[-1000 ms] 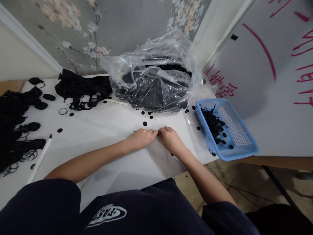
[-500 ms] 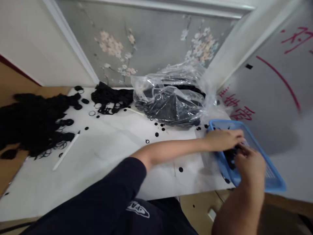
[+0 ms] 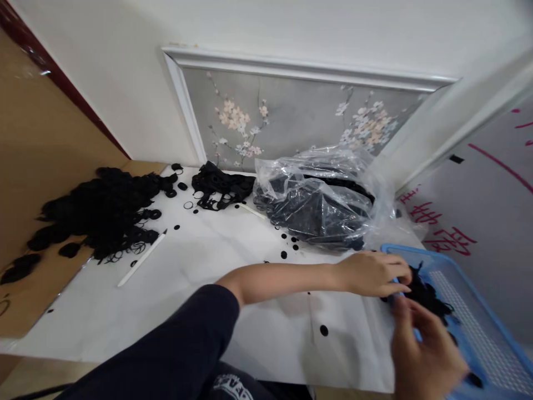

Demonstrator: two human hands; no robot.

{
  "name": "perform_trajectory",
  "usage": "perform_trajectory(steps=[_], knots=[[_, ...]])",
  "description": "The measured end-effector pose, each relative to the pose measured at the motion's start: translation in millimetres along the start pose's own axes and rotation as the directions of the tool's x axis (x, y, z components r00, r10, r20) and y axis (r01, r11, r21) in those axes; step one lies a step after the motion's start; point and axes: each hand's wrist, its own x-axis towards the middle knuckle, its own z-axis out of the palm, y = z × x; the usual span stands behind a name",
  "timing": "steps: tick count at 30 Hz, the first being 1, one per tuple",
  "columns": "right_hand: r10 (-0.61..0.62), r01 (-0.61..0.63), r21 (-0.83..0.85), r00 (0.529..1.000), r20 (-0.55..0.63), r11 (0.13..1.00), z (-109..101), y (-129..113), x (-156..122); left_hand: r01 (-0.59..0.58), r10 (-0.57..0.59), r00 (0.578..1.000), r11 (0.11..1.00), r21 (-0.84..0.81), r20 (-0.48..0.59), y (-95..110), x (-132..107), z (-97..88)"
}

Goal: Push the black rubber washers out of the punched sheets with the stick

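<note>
Since the black elastic loops (image 3: 425, 297) lie in a soft, light tangle in the blue mesh basket (image 3: 420, 256), our best hold = loose strand at clump edge; snag-prone. Our left hand (image 3: 372, 275): fingers curled at clump. Our right hand (image 3: 425, 358): fingers spread, blurred, pinch unclear.

Plastic bag (image 3: 316, 211) behind left hand (image 3: 370, 275), blue basket (image 3: 478, 294) at right hand (image 3: 427, 355), room leftward

Table: white, with scattered black rings (image 3: 283, 254)
Back: plastic bag (image 3: 316, 200) of black pieces, floral panel (image 3: 300, 116)
Left: black loops (image 3: 104, 214), white stick (image 3: 141, 260)
Right: red writing (image 3: 441, 228)
</note>
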Motion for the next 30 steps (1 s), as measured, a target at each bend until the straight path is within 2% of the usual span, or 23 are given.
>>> perform_trajectory(steps=[1, 2, 3, 4, 5, 6, 7, 8, 9, 10, 11, 12, 13, 14, 15, 16, 17, 19, 21, 22, 25, 27, 30], knots=[[0.008, -0.012, 0.044, 0.996, 0.087, 0.999, 12, -12, -15, 0.008, -0.009, 1.000, 1.000, -0.012, -0.025, -8, -25, -12.5], [-0.005, -0.044, 0.165, 0.957, 0.289, 0.985, 24, -23, -29, 0.026, -0.027, 0.999, 0.999, -0.022, -0.042, -17, -54, -25.1], [0.009, -0.166, 0.268, 0.863, 0.504, 0.949, 35, -33, -43, 0.066, -0.067, 0.996, 0.998, -0.023, -0.056, -27, -84, -37.8], [0.012, -0.321, 0.320, 0.723, 0.691, 0.891, 46, -42, -56, 0.119, -0.120, 0.991, 0.993, -0.019, -0.065, -38, -116, -50.8], [0.003, -0.476, 0.324, 0.566, 0.825, 0.817, 56, -52, -67, 0.186, -0.186, 0.979, 0.983, -0.009, -0.078, -50, -149, -64.4], [-0.012, -0.608, 0.281, 0.407, 0.913, 0.743, 64, -61, -78, 0.314, -0.311, 0.944, 0.950, 0.009, -0.114, -63, -183, -79.2], [-0.036, -0.700, 0.216, 0.263, 0.964, 0.681, 72, -70, -86, 0.552, -0.541, 0.819, 0.834, 0.008, -0.193, -76, -216, -95.4], [-0.061, -0.755, 0.152, 0.147, 0.987, 0.638, 79, -78, -94, 0.676, -0.650, 0.716, 0.736, 0.022, -0.256, -89, -248, -113.0], [-0.081, -0.785, 0.098, 0.061, 0.995, 0.611, 86, -86, -100, 0.755, -0.711, 0.630, 0.655, 0.030, -0.310, -102, -280, -132.0], [-0.093, -0.803, 0.061, 0.007, 0.996, 0.593, 92, -92, -104, 0.823, -0.760, 0.538, 0.567, 0.035, -0.364, -113, -311, -151.9], [-0.095, -0.818, 0.041, -0.016, 0.995, 0.574, 98, -96, -106, 0.882, -0.797, 0.441, 0.470, 0.036, -0.413, -124, -340, -171.7], [-0.086, -0.834, 0.048, 0.000, 0.996, 0.550, 104, -99, -105, 0.926, -0.822, 0.351, 0.376, 0.036, -0.447, -133, -367, -190.7], [-0.068, -0.850, 0.073, 0.044, 0.997, 0.522, 110, -100, -103, 0.959, -0.840, 0.264, 0.282, 0.034, -0.474, -140, -392, -207.7], [-0.044, -0.862, 0.113, 0.105, 0.993, 0.493, 115, -99, -98, 0.981, -0.853, 0.184, 0.193, 0.032, -0.489, -146, -414, -222.0], [-0.016, -0.865, 0.176, 0.191, 0.981, 0.471, 119, -97, -92, 0.993, -0.863, 0.117, 0.118, 0.030, -0.491, -151, -434, -233.0], [0.019, -0.855, 0.247, 0.287, 0.958, 0.456, 122, -93, -85, 0.998, -0.875, 0.070, 0.064, 0.027, -0.479, -154, -450, -240.6], [0.059, -0.831, 0.328, 0.394, 0.917, 0.449, 124, -90, -76, 0.999, -0.882, 0.037, 0.027, 0.027, -0.470, -157, -462, -245.0], [0.154, -0.749, 0.476, 0.596, 0.788, 0.460, 124, -82, -61, 1.000, -0.888, 0.004, -0.006, 0.020, -0.460, -163, -478, -246.8], [0.225, -0.654, 0.583, 0.735, 0.639, 0.482, 121, -76, -49, 1.000, -0.883, 0.002, 0.003, -0.001, -0.470, -168, -485, -245.4], [0.242, -0.611, 0.623, 0.781, 0.576, 0.489, 119, -75, -45, 1.000, -0.878, 0.006, 0.017, -0.019, -0.479, -171, -486, -245.4], [0.231, -0.521, 0.669, 0.848, 0.478, 0.530, 117, -76, -45, 0.992, -0.851, -0.002, 0.065, -0.109, -0.525, -176, -489, -253.1], [0.201, -0.503, 0.641, 0.851, 0.486, 0.579, 119, -78, -49, 0.977, -0.828, -0.033, 0.092, -0.193, -0.559, -177, -491, -263.7], [0.165, -0.501, 0.577, 0.829, 0.534, 0.645, 127, -77, -56, 0.937, -0.802, -0.078, 0.144, -0.319, -0.592, -177, -492, -282.9]])
